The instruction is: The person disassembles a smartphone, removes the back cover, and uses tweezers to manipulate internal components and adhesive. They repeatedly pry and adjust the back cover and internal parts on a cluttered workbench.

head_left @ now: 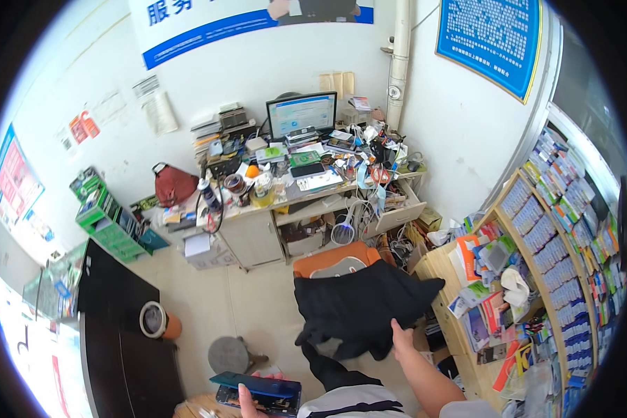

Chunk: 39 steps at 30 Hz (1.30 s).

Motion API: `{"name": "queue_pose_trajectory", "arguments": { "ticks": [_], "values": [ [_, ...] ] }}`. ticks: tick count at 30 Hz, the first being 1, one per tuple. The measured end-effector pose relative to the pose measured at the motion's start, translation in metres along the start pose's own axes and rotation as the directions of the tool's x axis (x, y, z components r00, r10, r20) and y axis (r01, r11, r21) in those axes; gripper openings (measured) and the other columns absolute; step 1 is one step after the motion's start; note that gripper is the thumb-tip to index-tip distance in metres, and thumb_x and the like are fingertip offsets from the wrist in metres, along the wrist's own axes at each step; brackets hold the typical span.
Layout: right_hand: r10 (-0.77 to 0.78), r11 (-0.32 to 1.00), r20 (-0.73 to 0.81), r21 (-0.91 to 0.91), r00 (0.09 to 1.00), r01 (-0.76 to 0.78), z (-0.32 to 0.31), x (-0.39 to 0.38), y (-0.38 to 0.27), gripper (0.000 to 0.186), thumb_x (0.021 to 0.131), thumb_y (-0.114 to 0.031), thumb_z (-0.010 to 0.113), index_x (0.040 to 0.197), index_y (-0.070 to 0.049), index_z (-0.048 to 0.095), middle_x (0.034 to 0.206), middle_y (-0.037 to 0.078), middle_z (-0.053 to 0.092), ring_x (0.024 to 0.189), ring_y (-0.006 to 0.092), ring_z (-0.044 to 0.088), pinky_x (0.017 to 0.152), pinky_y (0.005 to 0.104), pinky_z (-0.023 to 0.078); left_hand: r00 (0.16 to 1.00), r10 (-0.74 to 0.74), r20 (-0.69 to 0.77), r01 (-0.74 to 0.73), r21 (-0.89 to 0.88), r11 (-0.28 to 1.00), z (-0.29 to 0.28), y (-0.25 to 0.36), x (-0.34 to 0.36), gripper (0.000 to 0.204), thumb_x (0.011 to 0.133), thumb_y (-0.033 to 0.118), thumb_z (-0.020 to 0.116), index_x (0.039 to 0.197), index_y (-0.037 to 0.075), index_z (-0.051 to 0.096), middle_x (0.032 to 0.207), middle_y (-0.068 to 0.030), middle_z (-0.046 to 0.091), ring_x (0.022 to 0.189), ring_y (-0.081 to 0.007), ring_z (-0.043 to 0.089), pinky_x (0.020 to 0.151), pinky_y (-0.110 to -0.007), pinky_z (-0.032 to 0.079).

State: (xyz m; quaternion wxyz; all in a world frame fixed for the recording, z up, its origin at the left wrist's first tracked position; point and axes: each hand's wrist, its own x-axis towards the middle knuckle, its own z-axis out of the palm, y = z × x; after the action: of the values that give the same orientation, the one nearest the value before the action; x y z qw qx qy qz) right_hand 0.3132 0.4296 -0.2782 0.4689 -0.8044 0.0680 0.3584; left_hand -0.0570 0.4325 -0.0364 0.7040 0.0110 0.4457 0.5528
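Observation:
My left hand (249,400) at the bottom grips a dark blue phone (279,396) whose back panel is lifted, showing dark inner parts. My right hand (403,338) holds the lower edge of a black cloth garment (362,303), its fingertips partly hidden at the fabric. The garment drapes over an orange chair (306,265) in front of the desk. My leg in black trousers shows below the garment.
A cluttered desk (258,233) with a monitor (301,115) stands ahead. A wooden shelf rack (488,216) of small packages lines the right. At left are a dark counter (125,355), a bin (172,324), green boxes (104,216) and a grey stool (226,355).

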Motion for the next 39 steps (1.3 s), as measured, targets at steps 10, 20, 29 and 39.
{"name": "queue_pose_trajectory", "arguments": {
  "ticks": [10,20,29,39],
  "values": [
    [-0.178,0.983,-0.669,-0.087,0.722,0.162,0.097,0.049,0.015,0.070,0.096,-0.015,0.066,0.151,0.011,0.031,0.147,0.033,0.048,0.133,0.0454,0.052,0.114,0.0453,0.040,0.999,0.014,0.029,-0.023,0.363,0.931,0.166,0.097,0.221,0.057,0.102,0.049,0.061,0.135,0.003,0.055,0.126,-0.0176,0.067,0.121,-0.0351,0.063,0.111,-0.052,0.048],
    [-0.311,0.942,-0.677,-0.311,0.667,0.125,0.088,0.033,0.024,0.064,0.098,-0.015,0.062,0.153,0.006,0.035,0.150,0.031,0.047,0.137,0.0444,0.048,0.118,0.0440,0.035,0.900,-0.390,0.195,0.141,0.716,0.684,0.323,0.112,0.458,0.055,0.100,0.046,0.064,0.135,0.006,0.051,0.118,-0.0176,0.063,0.118,-0.0373,0.062,0.112,-0.057,0.045],
    [-0.272,0.430,-0.803,-0.594,0.530,-0.679,0.204,0.026,-0.134,0.080,0.084,-0.012,0.068,0.154,0.004,0.033,0.151,0.033,0.041,0.141,0.0469,0.041,0.114,0.0539,0.036,0.677,-0.603,0.422,0.183,0.697,0.693,0.461,0.146,0.579,0.063,0.097,0.035,0.069,0.142,0.002,0.040,0.123,-0.0191,0.062,0.123,-0.0373,0.062,0.111,-0.056,0.047],
    [-0.600,0.453,0.292,-0.644,0.745,0.617,0.402,0.179,-0.378,0.053,0.083,-0.010,0.072,0.133,-0.001,0.057,0.132,0.026,0.059,0.117,0.0427,0.060,0.099,0.0454,0.052,0.824,-0.400,0.402,0.154,0.519,0.841,0.544,0.107,0.674,0.063,0.101,0.054,0.057,0.141,0.006,0.047,0.123,-0.0140,0.063,0.120,-0.0317,0.061,0.112,-0.054,0.043]
  ]
}}
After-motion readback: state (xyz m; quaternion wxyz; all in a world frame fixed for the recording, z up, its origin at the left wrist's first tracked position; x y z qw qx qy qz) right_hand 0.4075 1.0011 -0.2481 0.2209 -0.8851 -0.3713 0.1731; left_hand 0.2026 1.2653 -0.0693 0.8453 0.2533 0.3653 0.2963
